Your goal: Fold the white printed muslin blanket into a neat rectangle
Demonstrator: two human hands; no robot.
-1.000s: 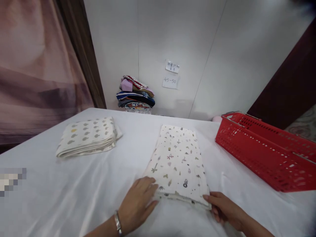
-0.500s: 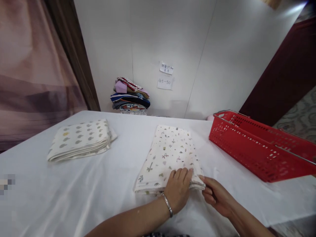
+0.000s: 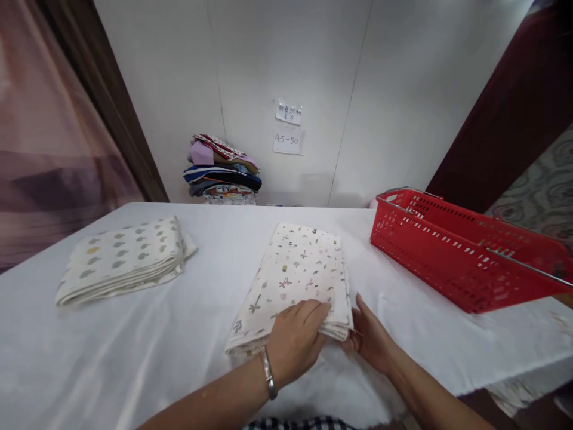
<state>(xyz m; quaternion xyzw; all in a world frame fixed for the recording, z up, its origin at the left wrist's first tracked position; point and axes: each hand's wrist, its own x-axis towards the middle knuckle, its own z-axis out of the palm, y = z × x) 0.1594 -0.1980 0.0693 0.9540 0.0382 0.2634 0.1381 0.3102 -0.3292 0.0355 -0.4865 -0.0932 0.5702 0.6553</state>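
A folded white cloth (image 3: 298,269) printed with small plants and hearts lies on the table before me, its layers stacked at the near edge. My left hand (image 3: 298,340), with a silver bangle at the wrist, grips that near edge; the fingers lie on top and the thumb is hidden. At the near right corner is my right hand (image 3: 371,337), open, thumb raised apart beside the cloth and fingertips partly hidden under the corner. Off to the left rests another folded white cloth (image 3: 125,257) with grey-green prints and one yellow one.
A red perforated basket (image 3: 430,257) with metal handles stands on the right side of the white-covered table (image 3: 215,310). Behind the table's far edge a pile of folded fabrics (image 3: 224,173) rises against the wall. Paper notes (image 3: 287,142) are stuck there. Curtains hang at both sides.
My right hand has let its pinch on the corner go, with the thumb now raised and fingers under the edge. My left hand still holds the near edge. The view has shifted slightly right.
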